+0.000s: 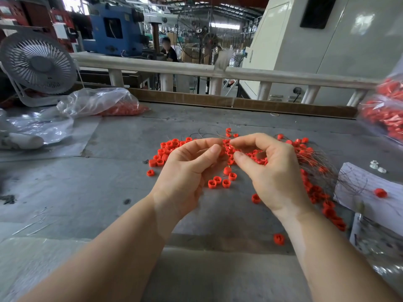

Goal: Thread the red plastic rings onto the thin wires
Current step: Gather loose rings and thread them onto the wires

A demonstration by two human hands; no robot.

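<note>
Nearest, my left hand (189, 168) and right hand (270, 171) meet, fingertips pinched together around a red ring (226, 147) and, apparently, a wire end. Beyond, loose rings (168, 149) litter the table (109, 182); thin wires (316, 164) fan rightward. I judge the rings light and rigid, best gripped by the rim; the wires springy.
</note>
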